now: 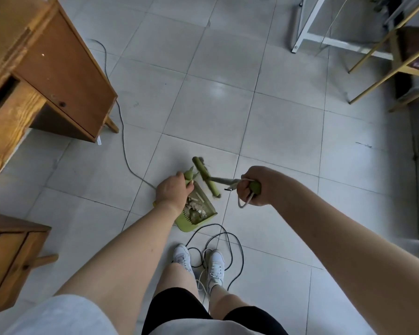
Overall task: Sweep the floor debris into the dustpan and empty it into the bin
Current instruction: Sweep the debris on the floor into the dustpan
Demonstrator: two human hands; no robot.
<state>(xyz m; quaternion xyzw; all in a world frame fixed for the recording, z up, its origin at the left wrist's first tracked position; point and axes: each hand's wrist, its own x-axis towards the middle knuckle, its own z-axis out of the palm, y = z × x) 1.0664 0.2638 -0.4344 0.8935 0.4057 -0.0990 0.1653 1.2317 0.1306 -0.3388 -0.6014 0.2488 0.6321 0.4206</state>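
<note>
My left hand (173, 192) grips the green top of the dustpan's upright handle (188, 175). Below it the green dustpan (198, 215) sits on the tiled floor, holding pale scraps of debris (196, 208). My right hand (252, 186) is curled round the green end of the broom handle (255, 187), a grey hanging loop dangling under it. The broom's green head (206, 176) lies at the dustpan's open mouth, its dark bristles touching the floor. No bin is in view.
A wooden desk (46, 68) stands at the left and a wooden drawer unit (7, 257) at the lower left. A grey cable (124, 141) and black cables (228, 240) run over the floor near my white shoes (198, 262). Chair and table legs (373, 56) stand at the upper right.
</note>
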